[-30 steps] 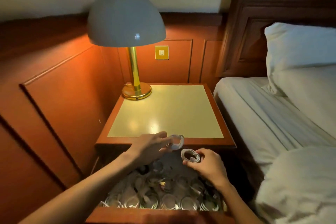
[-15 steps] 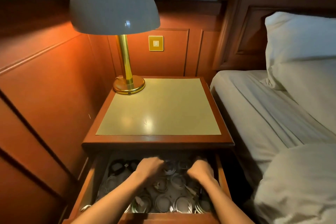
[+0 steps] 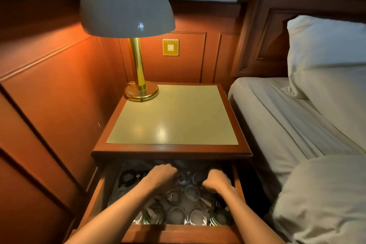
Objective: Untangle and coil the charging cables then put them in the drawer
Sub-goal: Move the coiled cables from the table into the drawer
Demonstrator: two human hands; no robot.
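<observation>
Head view: both hands were down inside the open drawer [image 3: 236, 181] of the nightstand [image 3: 172, 117], backs up, forearms coming in over the drawer's front edge. L hand [image 3: 161, 176] sat left of centre, toward the back of the drawer; its fingers curled under and down among the cables, tips hidden, so can't tell if they pinched anything. R hand [image 3: 217, 182] was near the right wall, w/ fingers likewise curled down and out of sight; can't tell what, if anything, they gripped. The hands were apart, w/ a couple of coils showing between them.

The coiled cables [image 3: 176, 214] lay in the drawer, many small white rings packed side by side across the floor, a row of them along the front edge. A dark coil [image 3: 128, 177] lay at the back left, just beside the L hand.

On the nightstand top stood a lit lamp [image 3: 126, 4], brass base at the back-left corner. Wall switch [image 3: 170, 47] behind. Bed [image 3: 277, 121] to the right, w/ pillow [image 3: 326, 45] against the headboard [image 3: 265, 25].
</observation>
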